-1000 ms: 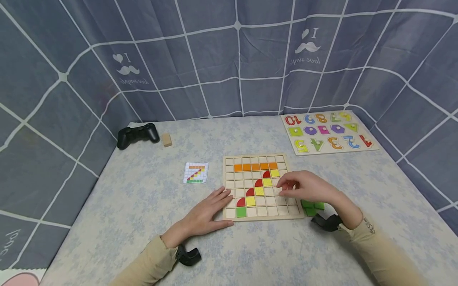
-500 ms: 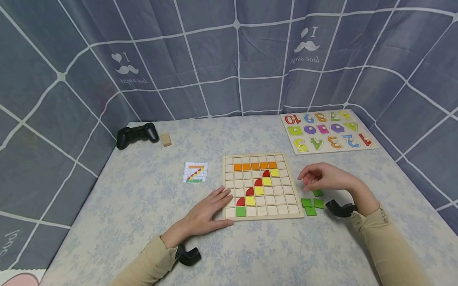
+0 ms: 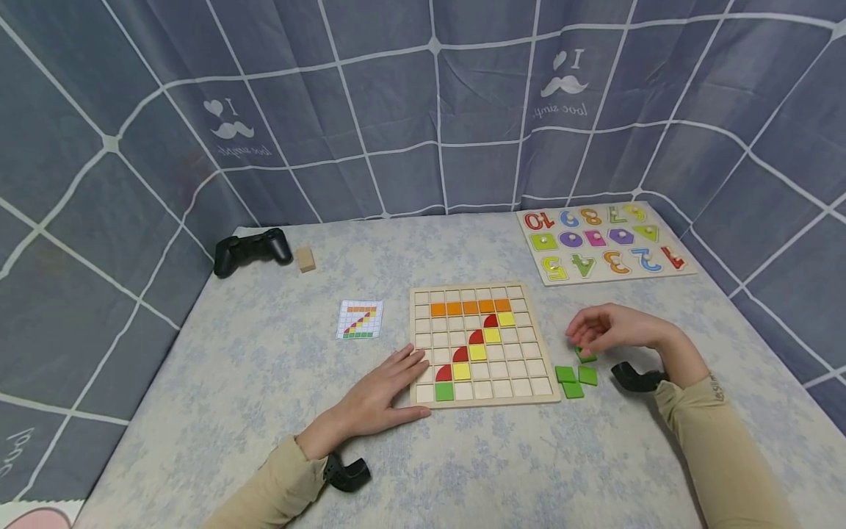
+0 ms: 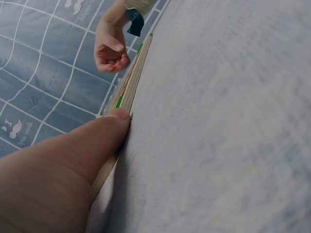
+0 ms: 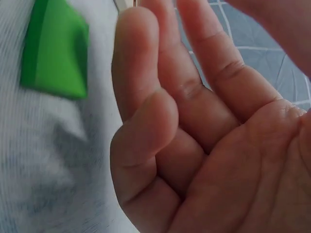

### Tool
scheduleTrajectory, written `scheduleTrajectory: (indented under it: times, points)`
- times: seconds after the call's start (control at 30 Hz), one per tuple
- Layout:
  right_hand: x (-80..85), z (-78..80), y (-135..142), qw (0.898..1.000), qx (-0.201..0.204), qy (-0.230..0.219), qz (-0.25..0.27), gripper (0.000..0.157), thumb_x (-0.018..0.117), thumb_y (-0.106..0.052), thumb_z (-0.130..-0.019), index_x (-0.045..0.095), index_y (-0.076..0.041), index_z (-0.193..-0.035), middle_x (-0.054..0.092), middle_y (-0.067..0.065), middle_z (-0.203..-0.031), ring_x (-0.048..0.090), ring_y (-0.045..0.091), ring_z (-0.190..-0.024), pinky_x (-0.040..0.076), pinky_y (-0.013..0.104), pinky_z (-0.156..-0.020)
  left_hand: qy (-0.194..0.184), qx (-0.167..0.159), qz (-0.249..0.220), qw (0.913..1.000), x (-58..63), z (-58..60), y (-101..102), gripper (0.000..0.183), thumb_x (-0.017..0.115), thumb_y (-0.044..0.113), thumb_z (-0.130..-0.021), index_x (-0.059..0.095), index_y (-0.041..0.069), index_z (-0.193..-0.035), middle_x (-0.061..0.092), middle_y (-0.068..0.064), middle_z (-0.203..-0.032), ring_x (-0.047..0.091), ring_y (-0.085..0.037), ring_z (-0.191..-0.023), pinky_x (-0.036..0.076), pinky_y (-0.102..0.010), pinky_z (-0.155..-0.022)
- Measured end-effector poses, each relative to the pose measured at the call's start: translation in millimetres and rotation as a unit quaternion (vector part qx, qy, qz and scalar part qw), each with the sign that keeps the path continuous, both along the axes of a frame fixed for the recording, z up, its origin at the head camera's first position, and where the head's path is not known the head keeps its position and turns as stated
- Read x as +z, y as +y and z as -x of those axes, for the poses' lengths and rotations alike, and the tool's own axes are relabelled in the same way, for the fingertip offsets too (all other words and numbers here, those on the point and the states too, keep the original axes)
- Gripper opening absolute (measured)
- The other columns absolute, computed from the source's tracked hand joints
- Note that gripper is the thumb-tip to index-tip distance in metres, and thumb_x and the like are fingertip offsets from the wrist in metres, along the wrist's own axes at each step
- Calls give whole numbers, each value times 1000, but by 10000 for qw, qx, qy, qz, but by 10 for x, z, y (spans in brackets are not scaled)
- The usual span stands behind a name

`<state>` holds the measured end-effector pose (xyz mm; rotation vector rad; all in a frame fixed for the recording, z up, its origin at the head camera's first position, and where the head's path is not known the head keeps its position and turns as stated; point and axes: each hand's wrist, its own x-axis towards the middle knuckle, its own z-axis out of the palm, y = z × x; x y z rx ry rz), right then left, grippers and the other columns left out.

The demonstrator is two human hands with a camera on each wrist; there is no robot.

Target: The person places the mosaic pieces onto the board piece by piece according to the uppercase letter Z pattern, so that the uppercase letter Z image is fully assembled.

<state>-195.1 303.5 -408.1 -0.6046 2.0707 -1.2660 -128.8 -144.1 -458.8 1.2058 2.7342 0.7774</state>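
Observation:
A wooden grid board holds a row of orange squares, a diagonal of red quarter-round and yellow tiles, and one green square tile near its lower left corner. My left hand rests with straight fingers on the board's left side, its thumb against the near edge. To the right of the board my right hand hovers with loosely bent fingers just above a loose green tile. In the right wrist view that green tile lies apart from the fingers, which hold nothing.
Several more green tiles lie beside the board's right edge. A pattern card lies to its left. Farther back are a black game controller, a small wooden block and a number puzzle board. Grey-blue curtains surround the table.
My right hand has moved from over the board to the right, over the loose green tiles, uncovering several of them. My left hand has stayed in place.

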Motion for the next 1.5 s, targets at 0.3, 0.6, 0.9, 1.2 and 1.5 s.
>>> scheduleTrajectory:
  times: [0.3,0.6,0.9,1.2,1.5]
  points:
    - [-110,45,113,9997,145,-175,93,33,65,2,-83,54,18,-110,64,14,-95,63,13,-77,56,27,-68,22,15,37,10000,-5,-1,4,76,57,55,-88,38,7,-144,28,-4,-152,15,-19,-142,23,-37,-114]
    - [-139,43,143,9995,200,130,-225,30,72,1,-76,58,11,-100,55,3,-72,46,6,-58,41,19,-51,19,40,73,10000,-8,2,12,76,56,56,-88,38,8,-144,28,-3,-152,15,-19,-142,23,-37,-114]
    - [-79,10,17,9946,-130,412,-940,27,75,-2,-72,57,4,-91,48,3,-67,41,8,-55,36,20,-50,1,51,81,10000,-3,-2,9,77,56,56,-88,38,7,-144,28,-3,-152,15,-19,-142,21,-36,-115]
    - [-12,-12,-166,9850,-465,891,-1403,23,74,-3,-70,59,-2,-88,51,2,-67,45,14,-58,37,23,-51,81,46,82,9999,5,-5,10,76,58,54,-87,39,6,-144,29,-5,-152,16,-20,-142,20,-36,-115]
    - [12,-11,-333,9773,-639,1621,-1209,17,75,-10,-78,59,-8,-81,51,-1,-66,46,11,-59,40,24,-53,31,62,103,9999,12,-11,7,76,57,54,-88,39,7,-144,28,-5,-152,15,-20,-142,20,-36,-115]
